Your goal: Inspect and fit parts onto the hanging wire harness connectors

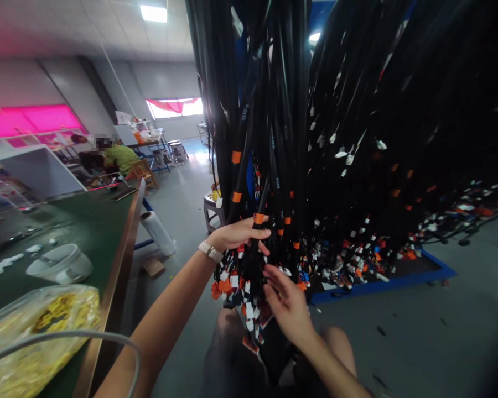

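- Here, a person's left hand [240, 235], a pale watch [211, 251] on its wrist, closes around a cluster of black cable harnesses [274, 138] hanging in a dense curtain from above, the fingers wrapped about several strands near an orange tape band [259, 218].
- The right hand [285, 301] sits just below, fingers loosely spread and half-curled, fingertips touching the cables' lower ends; it grips nothing firmly that can be made out.
- The harness ends [243, 287] between the two hands carry a tangle of white tags and orange and black connectors, hanging over the person's knees at bottom centre.
- More harnesses fill the right half of the scene, their tagged ends trailing down onto a low blue platform [398, 282] on the grey floor.
- To the left, a green-topped workbench [103, 221] with a wooden edge bears a white roll of tape [60, 264] and a clear bag of yellow parts [41, 326]; a grey cable [66, 337] arcs in front of the bag.
- A roll of clear film [157, 232] leans by the bench, a small stool [211, 210] stands beyond it.
- In the background a co-worker in a green top [122, 156] sits at a far table, beneath magenta-lit windows [29, 120].
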Available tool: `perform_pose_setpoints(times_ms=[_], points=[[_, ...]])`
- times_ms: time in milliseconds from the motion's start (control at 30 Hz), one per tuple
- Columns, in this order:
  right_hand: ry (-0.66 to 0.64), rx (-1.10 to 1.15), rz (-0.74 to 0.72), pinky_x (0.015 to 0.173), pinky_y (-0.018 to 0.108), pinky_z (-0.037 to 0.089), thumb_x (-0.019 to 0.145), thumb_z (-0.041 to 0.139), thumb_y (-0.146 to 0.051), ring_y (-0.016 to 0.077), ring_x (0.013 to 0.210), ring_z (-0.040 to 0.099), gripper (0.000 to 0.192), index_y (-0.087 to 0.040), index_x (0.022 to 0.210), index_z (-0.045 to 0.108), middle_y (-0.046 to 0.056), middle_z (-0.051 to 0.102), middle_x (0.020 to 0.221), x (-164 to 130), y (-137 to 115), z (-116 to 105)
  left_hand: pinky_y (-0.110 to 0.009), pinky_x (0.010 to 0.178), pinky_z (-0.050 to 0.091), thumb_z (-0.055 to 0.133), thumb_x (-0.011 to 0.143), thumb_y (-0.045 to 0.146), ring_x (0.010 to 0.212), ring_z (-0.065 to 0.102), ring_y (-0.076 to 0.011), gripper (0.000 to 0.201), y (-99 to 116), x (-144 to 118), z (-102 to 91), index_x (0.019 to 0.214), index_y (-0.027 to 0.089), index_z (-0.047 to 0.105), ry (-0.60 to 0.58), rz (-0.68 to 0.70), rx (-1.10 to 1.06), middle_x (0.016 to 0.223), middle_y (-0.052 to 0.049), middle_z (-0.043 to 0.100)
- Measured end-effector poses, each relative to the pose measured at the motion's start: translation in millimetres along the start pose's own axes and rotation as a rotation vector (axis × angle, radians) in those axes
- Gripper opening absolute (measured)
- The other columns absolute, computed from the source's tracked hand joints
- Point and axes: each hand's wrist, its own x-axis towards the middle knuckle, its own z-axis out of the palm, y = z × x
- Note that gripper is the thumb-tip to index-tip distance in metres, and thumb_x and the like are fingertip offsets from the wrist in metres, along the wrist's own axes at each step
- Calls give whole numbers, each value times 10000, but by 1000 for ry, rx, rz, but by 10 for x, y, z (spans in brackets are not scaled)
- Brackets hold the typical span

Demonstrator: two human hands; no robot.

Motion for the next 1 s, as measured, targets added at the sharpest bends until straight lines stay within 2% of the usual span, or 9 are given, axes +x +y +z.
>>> perform_pose_setpoints(times_ms=[133,233,333,467,567,633,767,867,1000], points=[[-14,72,69,1074,415,318,777,592,-282,240,1274,422,629,-206,1362,376,79,476,1379,66,94,429,-259,510,535,649,780,336,677,680,-195,707,-2,-5,-3,1371,211,282,-6,-9,-60,878,-62,650],[-128,166,249,1002,412,399,734,622,-298,249,1156,539,584,-170,1279,456,97,586,1258,171,229,508,-260,521,538,611,813,325,671,677,-190,655,4,3,1,1372,200,294,-6,-7,-34,847,-61,652],[-266,69,377,894,422,461,723,627,-320,265,979,627,409,-176,1102,577,86,691,1048,257,341,425,-229,506,515,599,826,323,698,681,-192,637,6,37,2,1375,206,297,11,5,-6,821,-53,652],[-411,-34,374,846,422,467,663,699,-325,277,902,635,319,-197,953,657,47,716,920,275,422,261,-196,466,469,625,808,345,681,679,-188,645,-6,94,-7,1361,211,323,29,28,26,808,-45,647],[-547,135,480,858,378,472,640,739,-374,249,949,627,382,-194,970,671,29,713,970,207,488,208,-195,454,461,627,802,363,682,680,-196,574,-8,114,-3,1300,179,409,31,29,45,824,-72,649],[-575,323,636,853,349,473,619,769,-375,227,975,619,438,-185,998,661,31,706,999,144,561,205,-215,470,482,625,802,365,678,679,-199,537,-1,118,9,1264,157,444,31,29,56,841,-92,652],[-609,587,876,567,252,497,580,805,-355,169,730,660,421,-185,936,657,15,716,858,40,748,191,-225,449,481,625,797,372,632,671,-194,528,24,130,32,1244,152,449,49,38,65,834,-93,648],[-680,692,948,453,231,461,535,804,-448,137,513,616,407,-147,759,646,11,683,652,-52,846,140,-210,418,452,617,798,394,565,652,-177,503,35,146,34,1206,143,462,75,38,99,757,-70,647],[-677,835,976,541,258,498,521,663,-710,137,502,616,558,-165,625,597,0,630,526,-256,815,65,-228,414,448,588,811,404,504,622,-166,441,28,183,13,1144,135,488,132,1,169,692,-52,646]])
